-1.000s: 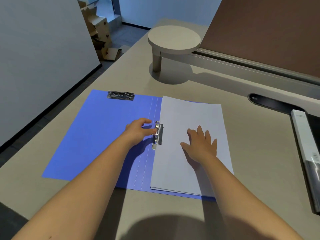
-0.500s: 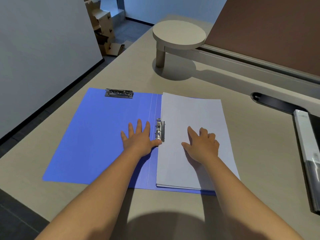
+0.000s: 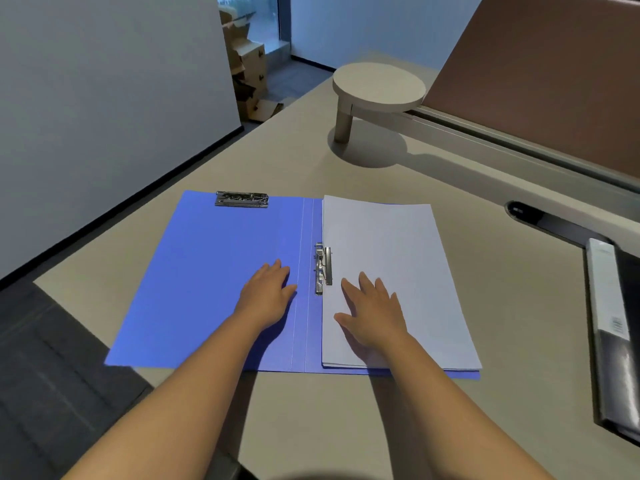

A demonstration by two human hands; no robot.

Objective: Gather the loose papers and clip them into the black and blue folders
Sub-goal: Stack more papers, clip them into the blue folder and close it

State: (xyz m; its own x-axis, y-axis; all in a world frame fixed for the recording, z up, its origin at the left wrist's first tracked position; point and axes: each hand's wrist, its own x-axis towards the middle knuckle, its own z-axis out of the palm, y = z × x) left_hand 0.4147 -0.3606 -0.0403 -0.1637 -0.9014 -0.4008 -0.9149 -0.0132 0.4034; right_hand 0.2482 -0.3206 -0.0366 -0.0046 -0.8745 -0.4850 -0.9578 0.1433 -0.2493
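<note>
Papers [image 3: 391, 271] sit clipped in blue folder [image 3: 214, 278]; both hands flat, fingers spread, holding nothing. Black folder [image 3: 620, 358] at right looks untouched.

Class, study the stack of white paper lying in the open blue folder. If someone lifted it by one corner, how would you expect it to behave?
The paper stack looks thin, so it would probably droop rather than stay flat. The side clip at its left edge appears to overlap it, so it may lift the blue folder too. Its free right edges could fan apart.
</note>
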